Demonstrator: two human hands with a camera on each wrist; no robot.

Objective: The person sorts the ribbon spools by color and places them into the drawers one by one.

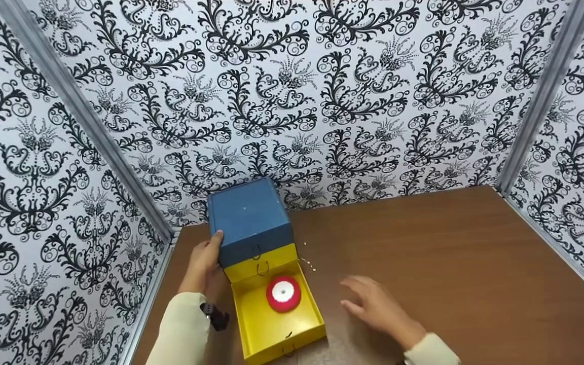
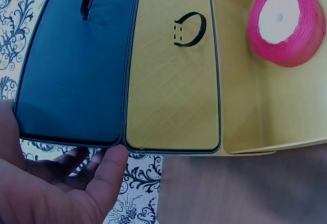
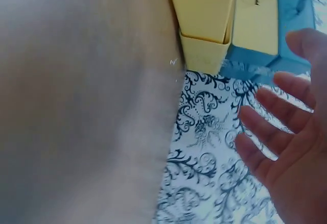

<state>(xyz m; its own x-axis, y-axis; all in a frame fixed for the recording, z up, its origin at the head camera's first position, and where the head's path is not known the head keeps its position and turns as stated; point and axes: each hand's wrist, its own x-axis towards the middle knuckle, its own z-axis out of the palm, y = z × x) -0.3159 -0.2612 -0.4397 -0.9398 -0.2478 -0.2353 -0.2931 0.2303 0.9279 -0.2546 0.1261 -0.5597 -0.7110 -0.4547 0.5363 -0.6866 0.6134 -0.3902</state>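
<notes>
A small blue drawer box (image 1: 246,213) stands on the table with two yellow drawer fronts and thin dark loop handles. Its lower yellow drawer (image 1: 256,329) is pulled out. Inside lies a roll of pink ribbon (image 1: 283,294) with a white centre, flat toward the drawer's back right. My left hand (image 1: 205,261) holds the left side of the box, thumb over the top edge and fingers along the side wall. To the right of the drawer my right hand (image 1: 375,306) hovers apart from it, holding nothing, its fingers spread in the right wrist view.
The brown wooden table (image 1: 424,253) stretches off to the right. Patterned black-and-white panels (image 1: 297,101) rise behind and at both sides, joined by grey metal posts (image 1: 540,96). The box stands near the back left corner.
</notes>
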